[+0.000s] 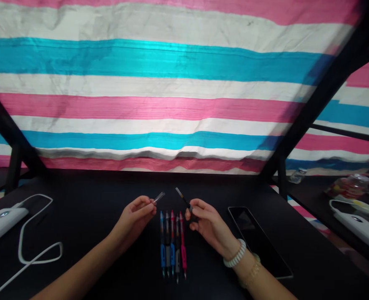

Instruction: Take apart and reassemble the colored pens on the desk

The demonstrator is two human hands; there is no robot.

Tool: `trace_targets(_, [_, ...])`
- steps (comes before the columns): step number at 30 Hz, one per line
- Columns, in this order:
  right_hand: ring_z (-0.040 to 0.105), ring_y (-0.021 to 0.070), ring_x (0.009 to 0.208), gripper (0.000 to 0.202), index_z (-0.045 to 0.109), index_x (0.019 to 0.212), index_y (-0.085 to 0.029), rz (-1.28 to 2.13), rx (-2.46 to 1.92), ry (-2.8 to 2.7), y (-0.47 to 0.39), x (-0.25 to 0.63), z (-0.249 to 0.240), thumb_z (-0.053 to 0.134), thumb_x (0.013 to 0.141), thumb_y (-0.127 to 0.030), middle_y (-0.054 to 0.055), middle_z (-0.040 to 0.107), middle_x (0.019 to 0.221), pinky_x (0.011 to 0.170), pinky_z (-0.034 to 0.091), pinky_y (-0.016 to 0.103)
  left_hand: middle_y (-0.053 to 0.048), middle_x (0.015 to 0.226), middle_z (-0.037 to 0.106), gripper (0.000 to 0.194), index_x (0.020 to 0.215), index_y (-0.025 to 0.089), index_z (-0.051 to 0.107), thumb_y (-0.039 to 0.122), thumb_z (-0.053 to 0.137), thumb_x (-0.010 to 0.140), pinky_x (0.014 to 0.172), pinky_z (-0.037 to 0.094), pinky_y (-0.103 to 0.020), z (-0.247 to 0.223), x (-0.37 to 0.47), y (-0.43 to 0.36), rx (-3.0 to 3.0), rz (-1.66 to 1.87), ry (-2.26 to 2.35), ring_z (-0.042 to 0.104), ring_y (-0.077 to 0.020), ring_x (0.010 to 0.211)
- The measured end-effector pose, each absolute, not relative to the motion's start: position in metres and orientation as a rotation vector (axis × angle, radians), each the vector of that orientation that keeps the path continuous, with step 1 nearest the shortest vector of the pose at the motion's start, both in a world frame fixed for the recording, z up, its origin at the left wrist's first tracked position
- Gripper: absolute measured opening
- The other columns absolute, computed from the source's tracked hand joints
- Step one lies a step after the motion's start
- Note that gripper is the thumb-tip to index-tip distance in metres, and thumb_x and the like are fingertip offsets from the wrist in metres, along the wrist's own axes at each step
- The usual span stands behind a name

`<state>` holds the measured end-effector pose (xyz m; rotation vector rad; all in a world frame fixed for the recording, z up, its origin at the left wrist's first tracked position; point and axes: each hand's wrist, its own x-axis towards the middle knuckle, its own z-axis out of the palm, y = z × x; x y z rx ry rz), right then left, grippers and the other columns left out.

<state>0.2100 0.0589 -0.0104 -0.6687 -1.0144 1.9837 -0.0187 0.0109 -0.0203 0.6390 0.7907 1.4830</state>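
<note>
Between the fingertips of my left hand point(136, 217) is a short clear plastic pen barrel point(159, 196), tilted up to the right. My right hand point(209, 221) pinches the lower part of a pen refill point(180, 194); its pale tip end points up and left, and a dark part shows near the fingers. The barrel and the refill are apart, facing each other across a gap. Below and between the hands, several click pens point(172, 249) lie side by side on the black table point(118, 275), with blue, grey and pink grips.
A dark tablet or phone point(256, 241) lies right of my right hand, partly behind the wrist. At left is a white power bank point(4, 225) with a looping white cable point(21, 237). Black frame bars point(299, 121) rise at both sides before a striped sheet point(159, 108).
</note>
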Motion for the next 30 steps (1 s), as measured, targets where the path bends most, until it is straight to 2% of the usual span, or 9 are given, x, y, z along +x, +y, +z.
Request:
trace_targets(3, [0.061, 0.0154, 0.076, 0.028, 0.058, 0.09, -0.019, 2.01, -0.637, -1.024, 0.0596, 0.2099, -0.0124, 0.077, 0.07, -0.023, 0.002, 0.066, 0.08, 0.058, 0.045, 0.023, 0.001, 0.083, 0.067, 0.018, 0.076, 0.016, 0.065, 0.013, 0.081, 0.068, 0.074, 0.051, -0.015, -0.0229, -0.0205, 0.0117, 0.615, 1.478, 0.757, 0.062, -0.0055, 0.073])
trace_targets(6, [0.063, 0.0156, 0.081, 0.033, 0.057, 0.091, -0.019, 2.012, -0.612, -1.039, 0.0591, 0.2094, -0.0137, 0.081, 0.068, -0.023, 0.003, 0.068, 0.085, 0.068, 0.049, 0.026, 0.001, 0.084, 0.067, 0.02, 0.078, 0.017, 0.065, 0.015, 0.082, 0.067, 0.072, 0.051, -0.015, -0.0239, -0.021, 0.0122, 0.594, 1.473, 0.742, 0.061, -0.0055, 0.071])
trace_targets(9, [0.064, 0.0143, 0.079, 0.035, 0.058, 0.089, -0.019, 2.009, -0.591, -1.061, 0.0592, 0.2086, -0.0149, 0.084, 0.066, -0.021, 0.003, 0.069, 0.085, 0.075, 0.049, 0.028, 0.0, 0.082, 0.067, 0.021, 0.079, 0.016, 0.065, 0.019, 0.083, 0.069, 0.069, 0.05, -0.016, -0.0221, -0.0197, 0.0121, 0.6, 1.452, 0.744, 0.06, -0.0063, 0.069])
trace_targets(15, [0.062, 0.012, 0.074, 0.027, 0.063, 0.088, -0.018, 1.915, -0.582, -1.011, 0.0627, 0.2085, -0.0164, 0.083, 0.069, -0.021, 0.001, 0.069, 0.079, 0.072, 0.047, 0.025, -0.002, 0.075, 0.063, 0.018, 0.079, 0.014, 0.064, 0.027, 0.076, 0.078, 0.063, 0.047, -0.018, -0.0201, -0.0174, 0.0114, 0.654, 1.419, 0.753, 0.055, -0.0078, 0.065])
trace_targets(21, [0.058, 0.0124, 0.071, 0.024, 0.067, 0.089, -0.017, 1.718, -0.663, -1.086, 0.0609, 0.2097, -0.0113, 0.08, 0.072, -0.028, 0.002, 0.068, 0.076, 0.072, 0.045, 0.025, 0.001, 0.066, 0.054, 0.021, 0.073, 0.014, 0.062, 0.029, 0.073, 0.08, 0.058, 0.041, -0.018, -0.023, -0.0174, 0.0138, 0.717, 1.463, 0.766, 0.046, -0.0081, 0.06])
trace_targets(30, [0.062, 0.0153, 0.077, 0.02, 0.067, 0.092, -0.02, 1.343, -0.763, -1.305, 0.0603, 0.2126, -0.0129, 0.075, 0.078, -0.032, 0.001, 0.068, 0.08, 0.075, 0.046, 0.027, 0.002, 0.062, 0.049, 0.02, 0.073, 0.014, 0.063, 0.029, 0.073, 0.08, 0.059, 0.039, -0.02, -0.0264, -0.0165, 0.0153, 0.762, 1.522, 0.79, 0.042, -0.0092, 0.061])
